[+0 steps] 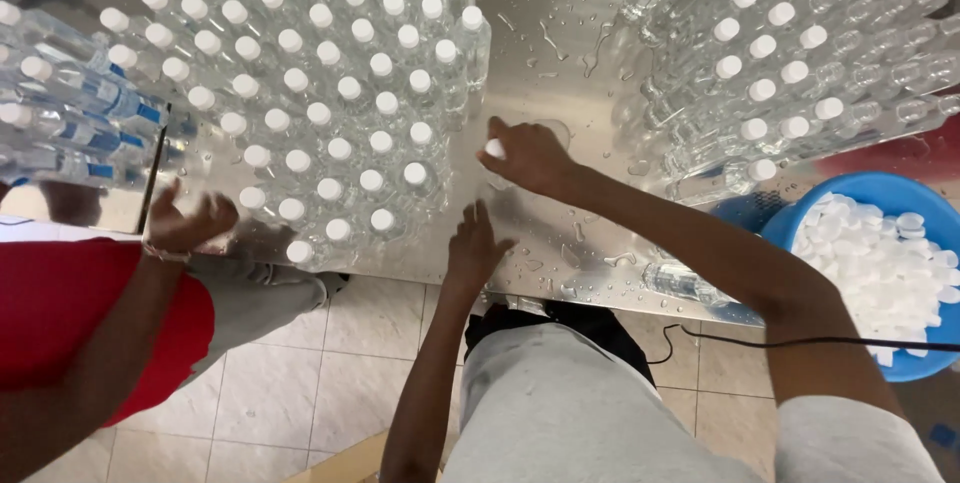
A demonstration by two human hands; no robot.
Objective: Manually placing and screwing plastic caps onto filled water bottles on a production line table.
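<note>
My right hand point(530, 155) is closed around the white cap point(494, 148) of a clear plastic bottle standing on the wet steel table point(560, 33). That bottle stands just right of a large block of upright capped clear bottles point(320, 83). My left hand point(473, 243) lies flat on the table near its front edge, fingers apart and holding nothing, below my right hand and beside the block's near right corner.
A blue basin point(790, 226) full of white caps sits at the right edge. Capped bottles point(800, 53) are piled at the back right, and labelled ones point(70, 113) at the left. One bottle point(685, 283) lies at the table edge. A co-worker's hand point(190, 223) touches the block's left side.
</note>
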